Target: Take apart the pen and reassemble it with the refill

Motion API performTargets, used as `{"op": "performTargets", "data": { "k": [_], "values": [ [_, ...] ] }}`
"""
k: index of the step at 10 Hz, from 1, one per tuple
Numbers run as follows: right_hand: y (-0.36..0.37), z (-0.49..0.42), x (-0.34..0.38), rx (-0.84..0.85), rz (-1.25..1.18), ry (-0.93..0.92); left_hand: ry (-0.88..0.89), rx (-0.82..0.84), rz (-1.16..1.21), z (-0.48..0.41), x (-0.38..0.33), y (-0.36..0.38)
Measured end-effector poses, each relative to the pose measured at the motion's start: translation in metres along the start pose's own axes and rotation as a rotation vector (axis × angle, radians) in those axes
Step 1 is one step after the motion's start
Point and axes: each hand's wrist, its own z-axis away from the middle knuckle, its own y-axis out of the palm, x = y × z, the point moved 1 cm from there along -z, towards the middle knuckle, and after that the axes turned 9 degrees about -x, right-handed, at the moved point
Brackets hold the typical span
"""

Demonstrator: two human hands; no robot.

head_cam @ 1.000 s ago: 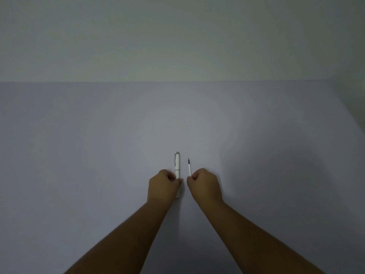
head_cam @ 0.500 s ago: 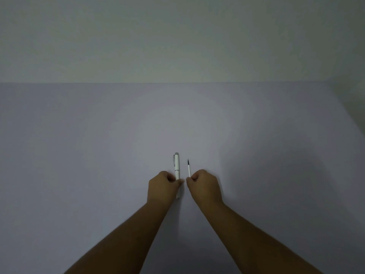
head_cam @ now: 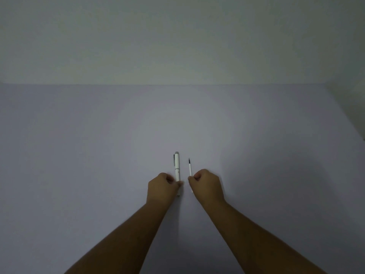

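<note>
A white capped pen (head_cam: 177, 165) with a grey clip points away from me on the pale table (head_cam: 98, 155). My left hand (head_cam: 162, 186) is closed around its near half. Just to the right lies a thin white refill (head_cam: 190, 168) with a dark tip, also pointing away. My right hand (head_cam: 207, 184) pinches its near part between fingertips. The two hands sit side by side with a small gap between them. Both objects' near ends are partly hidden by the fingers.
The table meets a plain pale wall (head_cam: 177, 46) at the back. The table's right edge (head_cam: 343, 113) runs diagonally at the far right.
My two hands have drawn slightly apart, widening the gap between pen and refill. Otherwise nothing differs.
</note>
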Motion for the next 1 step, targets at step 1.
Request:
{"op": "performTargets", "data": {
  "k": [1],
  "values": [
    [-0.0058, 0.0015, 0.0042, -0.050, -0.008, -0.033, 0.009, -0.031, 0.029, 0.0028, -0.0033, -0.0045]
  ]
}}
